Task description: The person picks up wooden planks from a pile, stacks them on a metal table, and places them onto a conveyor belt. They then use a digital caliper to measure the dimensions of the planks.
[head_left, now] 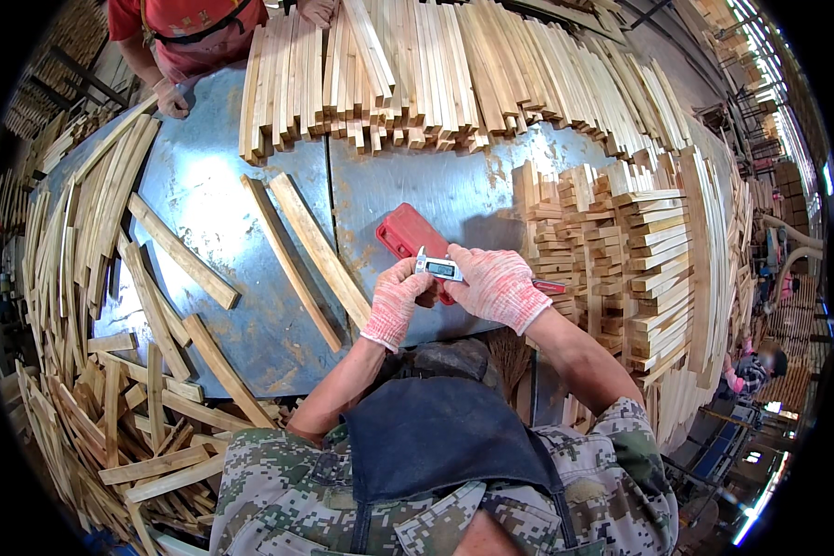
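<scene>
Between my two gloved hands is a digital caliper (pixel 440 270), its small display facing up. My left hand (pixel 397 298), in a white and red knit glove, pinches the jaw end. My right hand (pixel 498 288), gloved alike, is wrapped round the body near the display, and the caliper's end sticks out past that wrist. Just beyond the caliper, a red plastic case (pixel 408 232) lies on the metal table (pixel 389 190), partly hidden by the hands and the caliper. To the left of my left hand, two wooden strips (pixel 317 243) rest at a slant on the table.
A long pile of wooden strips (pixel 408 74) lines the far edge. Stacked strips (pixel 653 269) stand at the right. Loose strips (pixel 167 463) heap up at lower left. At the far left, a co-worker in red (pixel 199 46) rests one gloved hand (pixel 170 99) on the table edge.
</scene>
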